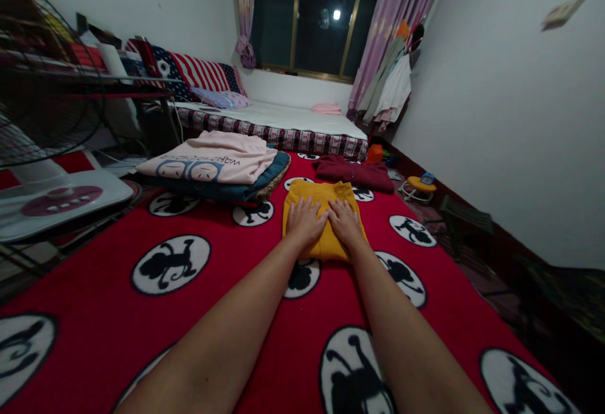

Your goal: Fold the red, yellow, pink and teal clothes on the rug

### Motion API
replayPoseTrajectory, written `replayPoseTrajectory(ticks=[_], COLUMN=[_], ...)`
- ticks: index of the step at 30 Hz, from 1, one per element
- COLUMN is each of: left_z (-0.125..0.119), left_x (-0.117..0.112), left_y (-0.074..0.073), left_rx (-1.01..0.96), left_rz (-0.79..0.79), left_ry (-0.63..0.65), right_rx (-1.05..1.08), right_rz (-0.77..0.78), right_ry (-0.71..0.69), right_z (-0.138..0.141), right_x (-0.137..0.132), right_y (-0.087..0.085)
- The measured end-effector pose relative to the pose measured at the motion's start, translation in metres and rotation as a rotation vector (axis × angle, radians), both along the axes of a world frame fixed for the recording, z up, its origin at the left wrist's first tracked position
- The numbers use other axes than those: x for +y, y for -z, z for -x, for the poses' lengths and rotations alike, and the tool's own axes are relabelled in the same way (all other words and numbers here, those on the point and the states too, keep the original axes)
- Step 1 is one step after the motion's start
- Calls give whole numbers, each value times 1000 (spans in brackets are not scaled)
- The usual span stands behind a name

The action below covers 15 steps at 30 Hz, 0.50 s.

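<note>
Left hand (pixel 306 222): flat, fingers apart, on yellow garment (pixel 321 195).
Right hand (pixel 346 222): flat alongside, same garment.
Folded pile (pixel 212 168): ten o'clock.

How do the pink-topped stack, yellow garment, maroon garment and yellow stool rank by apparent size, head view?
1. pink-topped stack
2. yellow garment and maroon garment: close, maroon lies farther, unranked
3. yellow stool

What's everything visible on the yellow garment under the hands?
The yellow garment is mustard-coloured soft-looking fabric, folded into a compact, roughly rectangular bundle lying flat on the red blanket with round black-and-white motifs. The left hand and right hand rest side by side on its near half, palms down. Its far half is uncovered; a dark red garment lies just beyond. No print shows.
</note>
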<state>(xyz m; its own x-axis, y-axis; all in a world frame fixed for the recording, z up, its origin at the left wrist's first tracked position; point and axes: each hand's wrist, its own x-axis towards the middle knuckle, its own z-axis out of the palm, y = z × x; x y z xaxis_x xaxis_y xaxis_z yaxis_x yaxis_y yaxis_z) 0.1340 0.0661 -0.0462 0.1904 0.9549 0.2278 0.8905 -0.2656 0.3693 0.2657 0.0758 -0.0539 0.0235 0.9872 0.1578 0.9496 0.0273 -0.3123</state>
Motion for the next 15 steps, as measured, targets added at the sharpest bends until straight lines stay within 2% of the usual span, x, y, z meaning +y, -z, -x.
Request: replayPoseTrajectory(ticks=[15], left_z=[0], left_x=[1], left_y=[1], left_rx=[8], left_rz=[2], left_ry=[-9], right_rx=[9], right_rz=[-5], right_ry=[-5], right_z=[0], right_x=[1], right_y=[0])
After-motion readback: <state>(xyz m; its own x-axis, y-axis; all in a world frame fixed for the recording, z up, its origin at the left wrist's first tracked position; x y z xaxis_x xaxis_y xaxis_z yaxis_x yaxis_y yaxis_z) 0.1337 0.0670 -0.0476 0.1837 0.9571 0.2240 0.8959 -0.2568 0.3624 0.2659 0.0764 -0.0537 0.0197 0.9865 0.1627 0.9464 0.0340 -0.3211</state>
